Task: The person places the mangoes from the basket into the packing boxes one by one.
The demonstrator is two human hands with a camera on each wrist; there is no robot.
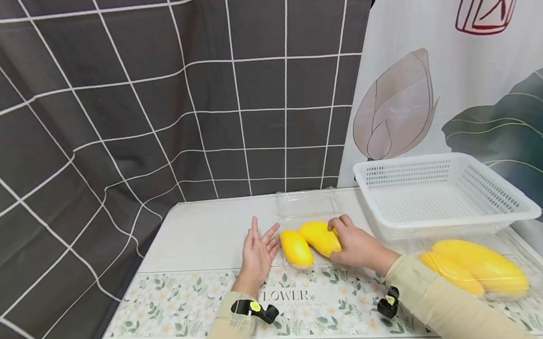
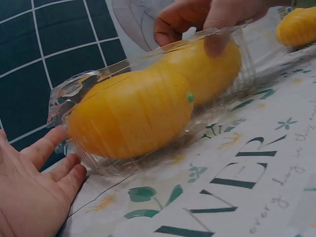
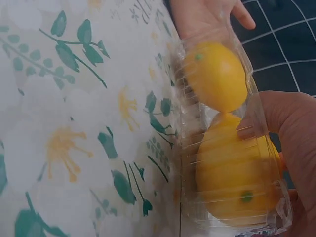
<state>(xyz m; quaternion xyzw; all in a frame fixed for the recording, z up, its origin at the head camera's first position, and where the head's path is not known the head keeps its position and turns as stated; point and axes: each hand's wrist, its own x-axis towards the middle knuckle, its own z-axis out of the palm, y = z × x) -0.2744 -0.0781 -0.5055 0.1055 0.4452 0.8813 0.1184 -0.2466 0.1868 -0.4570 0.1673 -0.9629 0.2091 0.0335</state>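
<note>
A clear plastic clamshell box lies on the table with its lid folded back. Inside are two yellow mangoes: the left mango and the right mango, resting close together. My right hand grips the right mango at the box's right end, its thumb pressed on the fruit. At the opposite end, my left hand has its palm turned up and fingers spread. Its fingertips are right at the box's left wall.
A white slotted basket stands at the back right. In front of it, another clear box contains two larger yellow mangoes. A floral strip runs across the white table; a dark checked curtain hangs behind.
</note>
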